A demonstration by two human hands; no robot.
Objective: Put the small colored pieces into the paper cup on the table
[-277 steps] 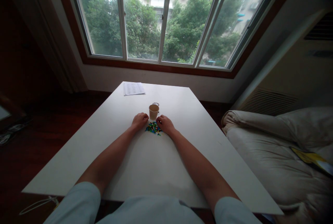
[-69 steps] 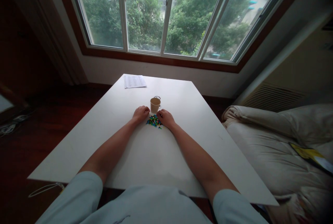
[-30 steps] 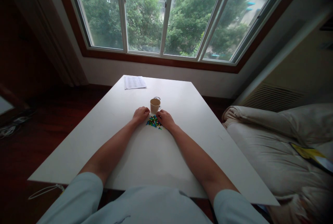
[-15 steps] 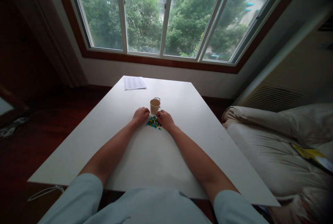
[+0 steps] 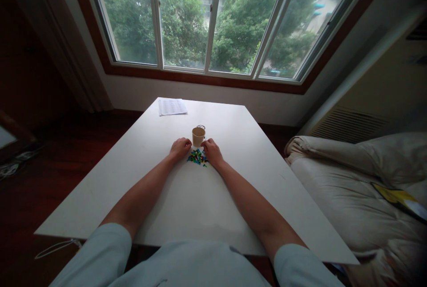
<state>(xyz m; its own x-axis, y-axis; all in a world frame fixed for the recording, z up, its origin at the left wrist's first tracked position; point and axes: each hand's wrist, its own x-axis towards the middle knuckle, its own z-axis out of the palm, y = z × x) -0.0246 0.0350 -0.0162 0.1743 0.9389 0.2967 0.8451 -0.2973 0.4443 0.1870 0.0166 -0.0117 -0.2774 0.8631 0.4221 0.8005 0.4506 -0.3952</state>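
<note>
A light brown paper cup (image 5: pixel 199 137) stands upright on the white table, its mouth towards me. Just in front of it lies a loose pile of small multicoloured pieces (image 5: pixel 197 157), mostly green and blue, too small to make out singly. My left hand (image 5: pixel 180 147) rests at the left of the cup and pile with its fingers curled together. On the other side, my right hand (image 5: pixel 213 152) has its fingers bent in a pinch close to the cup's lower right side. Whatever either hand's fingertips hold is too small to see.
Behind the cup lies a thin dark loop (image 5: pixel 201 126). Printed sheets of paper (image 5: pixel 173 106) lie at the far left corner of the white table (image 5: pixel 196 207). To the right is a pale sofa (image 5: pixel 336 180), and beyond the table a window (image 5: pixel 187 25).
My right fingertips have lifted slightly from the pile's edge towards the cup. My left hand, the cup and the pile look almost the same.
</note>
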